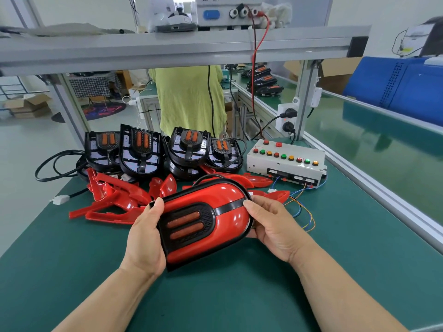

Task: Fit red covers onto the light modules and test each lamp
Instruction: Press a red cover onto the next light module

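We see a green bench mat [215, 295] with bare black light modules [140, 149] lined along its far side, a loose heap of red covers [115, 200] just in front of them, and a white button box [285, 161] at right. Above the mat's middle sits one covered lamp [208, 221], red shell on black base, tilted. Our left hand [143, 238] grips its near-left edge with the thumb on top, and our right hand [273, 228] grips the far-right end, thumb by the black strip.
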Demonstrator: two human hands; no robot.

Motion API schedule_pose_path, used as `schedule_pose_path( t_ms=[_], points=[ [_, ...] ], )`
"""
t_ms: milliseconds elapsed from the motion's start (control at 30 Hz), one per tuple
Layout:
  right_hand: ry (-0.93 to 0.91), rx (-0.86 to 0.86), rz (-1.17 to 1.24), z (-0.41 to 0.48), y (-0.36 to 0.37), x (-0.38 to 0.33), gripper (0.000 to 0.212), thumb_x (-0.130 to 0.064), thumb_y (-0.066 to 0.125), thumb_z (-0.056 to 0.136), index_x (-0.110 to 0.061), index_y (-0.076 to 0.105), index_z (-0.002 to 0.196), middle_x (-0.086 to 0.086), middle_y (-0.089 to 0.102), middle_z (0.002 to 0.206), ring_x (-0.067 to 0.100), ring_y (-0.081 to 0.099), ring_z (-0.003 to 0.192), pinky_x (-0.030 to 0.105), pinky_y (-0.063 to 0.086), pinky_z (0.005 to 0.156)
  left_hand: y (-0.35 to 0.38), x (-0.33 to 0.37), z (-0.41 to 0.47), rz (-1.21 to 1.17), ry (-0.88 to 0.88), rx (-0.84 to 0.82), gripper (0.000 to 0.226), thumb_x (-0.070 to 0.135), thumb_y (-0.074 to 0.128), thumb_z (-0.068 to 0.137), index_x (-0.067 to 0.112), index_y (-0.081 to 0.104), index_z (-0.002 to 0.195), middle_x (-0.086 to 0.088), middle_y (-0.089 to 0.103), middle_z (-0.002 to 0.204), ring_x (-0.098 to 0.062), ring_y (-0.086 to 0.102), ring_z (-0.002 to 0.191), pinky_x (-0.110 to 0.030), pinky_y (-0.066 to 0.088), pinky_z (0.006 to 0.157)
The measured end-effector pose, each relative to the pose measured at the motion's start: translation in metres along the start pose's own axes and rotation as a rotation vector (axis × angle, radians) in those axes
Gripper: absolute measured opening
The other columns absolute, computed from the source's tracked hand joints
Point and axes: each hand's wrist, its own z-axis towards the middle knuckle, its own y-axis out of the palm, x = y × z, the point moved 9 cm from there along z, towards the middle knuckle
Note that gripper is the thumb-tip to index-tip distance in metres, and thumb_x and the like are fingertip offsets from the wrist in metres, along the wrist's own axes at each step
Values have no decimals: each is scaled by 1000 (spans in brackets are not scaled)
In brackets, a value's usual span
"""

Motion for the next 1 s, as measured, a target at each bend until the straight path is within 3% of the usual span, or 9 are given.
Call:
schedule_pose_path(
  t_ms=[67, 200, 333, 533, 600, 667, 767, 900, 1000],
  points=[
    [13, 20, -6, 1, -2, 3, 28, -19, 54, 99, -19, 80, 89, 7, 75, 87, 17, 72, 76, 37, 61, 68, 0, -1, 2, -1, -8, 6, 47, 40, 42, 104, 4, 55, 132, -27, 71, 107, -44, 72, 90, -47, 59, 62],
    [36, -13, 21, 2, -1, 5, 28, -26, 62, 87, -9, 74, 106, 14, 74, 100, 23, 72, 86, 43, 62, 74, 0, -3, 5, -8, -23, -1, 47, 40, 42, 103, 3, 57, 129, -27, 71, 106, -44, 72, 89, -47, 59, 62],
    [52, -66, 33, 1, 1, 6, 30, -21, 67, 82, -7, 74, 107, 15, 74, 103, 24, 72, 86, 43, 62, 73, -4, -5, 7, -7, -38, -6, 46, 41, 44, 102, 4, 62, 125, -28, 71, 105, -44, 72, 88, -47, 59, 62],
    [108, -81, 4, 0, 0, 10, 52, -12, 76, 69, 4, 63, 118, 21, 71, 107, 27, 70, 86, 41, 62, 71, -8, -5, 12, 21, -29, -27, 41, 39, 47, 101, 8, 64, 123, -27, 71, 109, -46, 71, 92, -54, 58, 68],
    [124, -70, -56, -1, -1, 12, 58, -12, 77, 68, 2, 60, 122, 20, 69, 111, 29, 68, 93, 42, 62, 73, -7, -4, 12, 37, -7, -39, 37, 37, 47, 102, 10, 69, 114, -27, 71, 109, -46, 71, 92, -54, 58, 69],
    [126, -55, -176, -2, -2, 13, 52, -9, 75, 76, -6, 58, 125, 18, 69, 117, 28, 66, 99, 49, 59, 86, -6, -2, 12, 62, 21, -44, 34, 35, 46, 102, 15, 73, 103, -25, 72, 107, -45, 71, 91, -55, 58, 69],
    [113, -36, -258, -1, -3, 13, 43, -2, 72, 87, -13, 58, 126, 14, 70, 118, 27, 67, 101, 58, 52, 97, -7, 0, 11, 73, 56, -49, 32, 34, 45, 103, 16, 72, 104, -23, 73, 107, -45, 71, 92, -56, 58, 70],
    [102, -6, -267, -1, -5, 12, 55, -17, 76, 73, -14, 59, 125, 17, 69, 121, 38, 66, 112, 59, 51, 97, -8, -1, 11, 79, 65, -49, 33, 35, 45, 103, 11, 67, 111, -23, 72, 109, -46, 71, 93, -58, 58, 72],
    [124, -32, -240, -2, -6, 14, 51, -11, 79, 81, -12, 58, 128, 19, 67, 124, 36, 66, 111, 58, 53, 96, -5, -2, 11, 72, 38, -75, 34, 36, 46, 103, 11, 67, 112, -25, 71, 109, -47, 70, 94, -58, 57, 73]
  ],
)
